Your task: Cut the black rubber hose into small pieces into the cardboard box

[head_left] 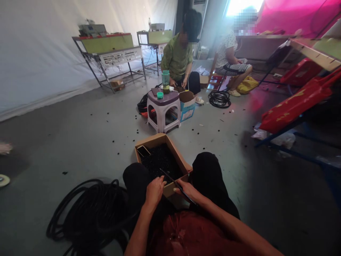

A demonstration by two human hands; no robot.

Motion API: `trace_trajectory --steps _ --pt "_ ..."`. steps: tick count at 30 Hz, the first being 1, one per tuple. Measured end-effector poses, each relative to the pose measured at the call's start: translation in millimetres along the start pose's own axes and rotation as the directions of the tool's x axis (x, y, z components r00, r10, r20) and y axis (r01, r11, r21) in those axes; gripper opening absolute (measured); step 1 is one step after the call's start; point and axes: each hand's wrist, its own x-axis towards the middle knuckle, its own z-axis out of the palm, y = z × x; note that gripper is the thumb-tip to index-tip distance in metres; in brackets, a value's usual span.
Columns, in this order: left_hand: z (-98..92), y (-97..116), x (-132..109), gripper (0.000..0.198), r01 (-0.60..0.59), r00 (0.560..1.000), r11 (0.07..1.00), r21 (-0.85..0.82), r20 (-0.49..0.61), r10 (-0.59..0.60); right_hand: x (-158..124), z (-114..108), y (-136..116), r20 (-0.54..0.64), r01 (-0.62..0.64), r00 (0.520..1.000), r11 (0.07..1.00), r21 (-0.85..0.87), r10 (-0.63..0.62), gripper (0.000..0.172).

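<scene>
My left hand (155,190) is held over the near edge of an open cardboard box (181,158), fingers drawn together; anything in them is too small or hidden to name. Across from it, my right hand (189,191) grips a long thin dark tool (170,177), whose tip points up and left over the box. Many small black pieces (161,160) fill the box between my knees. A phone (144,151) lies on them in the far left corner. Beside my left leg, a large coil of black cable or tubing (87,213) rests on the floor.
A plastic stool (163,106) beyond the box bears a green-lidded bottle (165,83). Behind it a person (176,58) works over a blue-sided carton (188,111); another person (226,53) sits farther right. A red bag (298,103) hangs at right. Workbenches (106,44) line the left wall.
</scene>
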Motion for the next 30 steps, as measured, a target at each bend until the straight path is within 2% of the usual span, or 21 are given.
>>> trace_trajectory --steps 5,10,15,20,24,30 --pt "-8.4 -3.4 14.4 0.04 0.032 0.998 0.999 -0.006 0.05 -0.032 16.9 -7.7 -1.8 0.003 -0.037 0.999 0.999 -0.033 0.037 0.022" --pt "3.0 -7.8 17.0 0.039 0.061 0.995 0.997 -0.037 0.082 -0.058 21.0 1.6 8.5 0.009 -0.108 0.994 0.993 -0.038 0.108 0.021" --pt "11.0 -11.2 22.8 0.04 0.089 0.992 0.991 -0.098 0.095 -0.079 24.6 12.1 14.1 -0.025 -0.161 0.986 0.986 0.034 0.162 0.019" --pt "5.0 -12.5 27.5 0.039 0.106 0.991 0.974 -0.198 0.107 -0.086 30.7 14.8 14.1 -0.088 -0.154 0.98 0.961 0.229 0.178 0.019" --pt "-0.4 -9.5 21.6 0.036 0.069 0.989 0.951 -0.301 0.143 -0.026 28.3 12.8 10.6 -0.102 -0.085 0.984 0.886 0.456 0.147 0.028" --pt "-4.6 13.2 1.5 0.063 0.17 0.977 0.868 -0.467 0.194 -0.088 24.6 10.9 -4.6 -0.117 0.018 0.989 0.714 0.7 0.089 0.046"
